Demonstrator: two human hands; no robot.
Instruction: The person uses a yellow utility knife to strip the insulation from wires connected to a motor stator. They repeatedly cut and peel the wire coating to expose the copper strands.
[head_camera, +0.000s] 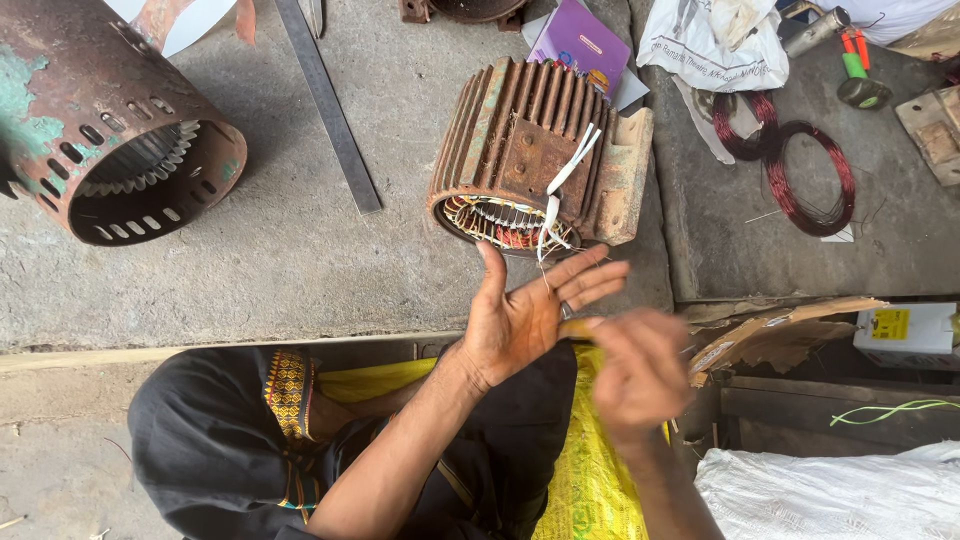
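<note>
My left hand (520, 315) is held palm up with fingers spread, just below a rusty finned motor stator (535, 150) lying on the concrete. White lead wires (562, 180) hang from the stator's copper windings toward my fingers. My right hand (640, 370) is blurred, its fingers curled beside the left palm, pinching a small yellowish object (577, 328) against it. What exactly that object is cannot be made out. Both hands hover over my lap, above a yellow sack (590, 470).
A large rusty perforated motor housing (120, 130) lies at the left. A flat metal bar (330, 105) lies on the concrete. Coils of red copper wire (800, 170), a white plastic bag (715, 45), a purple booklet (580, 40), torn cardboard (780, 335) and a small box (905, 335) are at the right.
</note>
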